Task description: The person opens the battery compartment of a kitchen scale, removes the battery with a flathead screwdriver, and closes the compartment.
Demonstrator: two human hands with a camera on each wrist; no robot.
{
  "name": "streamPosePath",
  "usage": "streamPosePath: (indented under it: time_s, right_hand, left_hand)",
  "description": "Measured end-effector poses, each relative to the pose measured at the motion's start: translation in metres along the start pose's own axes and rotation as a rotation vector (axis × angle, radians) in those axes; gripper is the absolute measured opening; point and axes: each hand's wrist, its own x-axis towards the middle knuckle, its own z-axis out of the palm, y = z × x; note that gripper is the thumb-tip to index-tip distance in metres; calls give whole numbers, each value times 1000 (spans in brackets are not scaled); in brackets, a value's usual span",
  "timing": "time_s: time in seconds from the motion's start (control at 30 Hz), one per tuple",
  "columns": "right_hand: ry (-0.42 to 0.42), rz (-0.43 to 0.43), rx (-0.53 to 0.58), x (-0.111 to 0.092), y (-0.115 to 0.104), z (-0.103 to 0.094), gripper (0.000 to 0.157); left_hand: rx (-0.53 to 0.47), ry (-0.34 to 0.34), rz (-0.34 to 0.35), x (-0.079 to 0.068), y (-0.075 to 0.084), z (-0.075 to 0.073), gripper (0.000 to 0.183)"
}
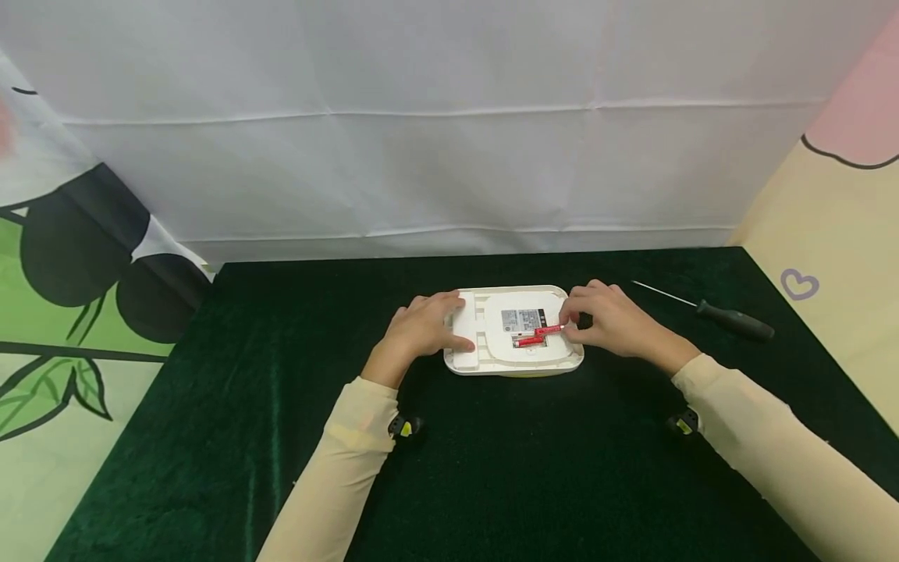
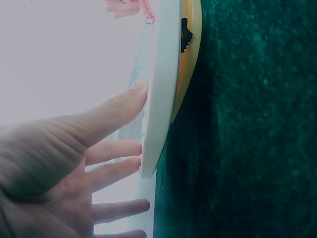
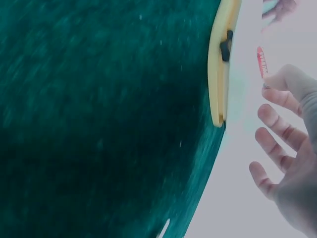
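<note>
A white plastic device [image 1: 548, 300] with rounded corners lies on the green cloth, its battery compartment facing up. Beneath it, a yellow part [image 2: 185, 74] shows in the left wrist view. My left hand [image 1: 421, 326] rests on the device's left end, fingers fairly straight. With thumb and index finger, my right hand [image 1: 607, 320] pinches the end of a red battery [image 1: 549, 330], held slanting over the compartment. Another red battery [image 1: 529, 342] lies in the compartment beside a printed label [image 1: 521, 320]. Glare washes out the device's top in both wrist views.
To the right of the device lies a screwdriver [image 1: 733, 320] with a dark handle, its shaft pointing back left. Dark green cloth [image 1: 492, 468] covers the table. A white curtain [image 1: 449, 172] hangs behind, with printed panels at both sides.
</note>
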Motion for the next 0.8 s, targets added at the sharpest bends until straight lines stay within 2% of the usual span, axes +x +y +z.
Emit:
streamPosePath:
  time_s: [0.17,0.4,0.6,0.8]
  right_hand:
    - [45,66,38,-12,20,-9,11]
    - [67,221,-21,-32,57,-19,7]
    - [14,313,-60,-44,82,-13,9]
    - [-29,355,-93,-47,89,-8,12]
  left_hand:
    - [1,1,1,0,0,0,80]
    - [-1,-1,-2,-1,-1,-1,81]
    - [3,-6,-5,-1,-2,0,80]
    - [4,-6,-1,-1,-1,-1,81]
